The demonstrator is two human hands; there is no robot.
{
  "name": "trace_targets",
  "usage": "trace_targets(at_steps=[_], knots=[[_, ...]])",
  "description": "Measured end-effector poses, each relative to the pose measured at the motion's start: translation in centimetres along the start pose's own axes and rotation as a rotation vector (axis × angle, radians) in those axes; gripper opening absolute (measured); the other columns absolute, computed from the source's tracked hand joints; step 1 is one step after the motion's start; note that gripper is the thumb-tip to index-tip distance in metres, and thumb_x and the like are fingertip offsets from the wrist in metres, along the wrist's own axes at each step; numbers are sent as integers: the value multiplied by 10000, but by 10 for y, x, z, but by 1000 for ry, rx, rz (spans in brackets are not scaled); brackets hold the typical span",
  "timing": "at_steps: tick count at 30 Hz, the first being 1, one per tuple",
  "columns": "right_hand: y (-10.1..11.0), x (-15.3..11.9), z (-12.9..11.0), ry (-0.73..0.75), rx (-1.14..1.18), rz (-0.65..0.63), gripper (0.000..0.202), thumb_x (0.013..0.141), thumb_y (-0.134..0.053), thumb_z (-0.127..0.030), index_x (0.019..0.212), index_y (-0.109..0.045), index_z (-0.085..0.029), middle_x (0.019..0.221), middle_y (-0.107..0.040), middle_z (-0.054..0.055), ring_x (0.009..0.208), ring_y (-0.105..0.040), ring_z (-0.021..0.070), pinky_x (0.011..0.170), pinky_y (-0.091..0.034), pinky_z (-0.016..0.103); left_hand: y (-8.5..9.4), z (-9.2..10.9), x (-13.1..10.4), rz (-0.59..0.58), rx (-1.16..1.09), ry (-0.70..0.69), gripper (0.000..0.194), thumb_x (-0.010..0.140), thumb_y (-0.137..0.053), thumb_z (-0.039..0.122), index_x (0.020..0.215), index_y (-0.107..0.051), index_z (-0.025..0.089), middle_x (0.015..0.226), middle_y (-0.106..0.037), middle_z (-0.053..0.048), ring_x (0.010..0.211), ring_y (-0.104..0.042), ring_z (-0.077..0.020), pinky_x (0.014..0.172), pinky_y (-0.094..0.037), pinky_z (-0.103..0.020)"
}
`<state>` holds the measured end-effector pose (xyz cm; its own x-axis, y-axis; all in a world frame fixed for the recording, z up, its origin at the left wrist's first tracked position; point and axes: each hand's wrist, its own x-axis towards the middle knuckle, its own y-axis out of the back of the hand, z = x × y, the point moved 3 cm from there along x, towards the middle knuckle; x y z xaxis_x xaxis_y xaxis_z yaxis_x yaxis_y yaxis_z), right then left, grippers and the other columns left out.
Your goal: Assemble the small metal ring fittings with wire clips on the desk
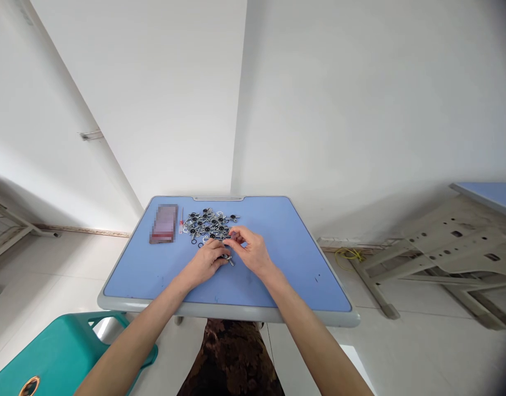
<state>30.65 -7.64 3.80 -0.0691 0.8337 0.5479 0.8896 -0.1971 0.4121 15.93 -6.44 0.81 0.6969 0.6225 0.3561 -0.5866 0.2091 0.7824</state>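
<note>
Many metal parts (214, 221), round black discs (207, 229) | left grip (209, 258): holding shiny piece (230, 262) | right grip (253, 251): can't tell

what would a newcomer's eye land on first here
Probably the heap of small metal parts with black discs on the blue desk. At its near edge, the left hand holds a metal piece, with the right hand close beside it. The teal plastic stool at lower left also stands out.
</note>
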Motion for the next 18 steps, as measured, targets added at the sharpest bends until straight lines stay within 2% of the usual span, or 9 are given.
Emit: trace_targets(at_steps=[6,14,18], knots=[[-1,-1,-1,-11,17,18,150,792,-627,-330,802,-546,-205,670,-546,-22,532,-467,98,531,-430,229,-1,-3,0,26,-20,14,116,842,-584,196,936,-650,183,949,-615,-61,927,-530,-206,845,-445,-357],[2,-1,1,-135,73,140,223,766,-656,-371,793,-511,-204,618,-513,-46,508,-491,95,513,-422,222,1,-3,1,9,-35,52,124,830,-608,219,941,-643,177,943,-610,-68,922,-534,-214,833,-436,-355],[11,0,1,-181,101,220,219,835,-556,-414,814,-501,-202,648,-507,-37,530,-507,100,548,-436,232,5,-3,1,25,-119,81,129,834,-603,220,950,-650,190,956,-613,-58,932,-539,-203,856,-429,-344]])
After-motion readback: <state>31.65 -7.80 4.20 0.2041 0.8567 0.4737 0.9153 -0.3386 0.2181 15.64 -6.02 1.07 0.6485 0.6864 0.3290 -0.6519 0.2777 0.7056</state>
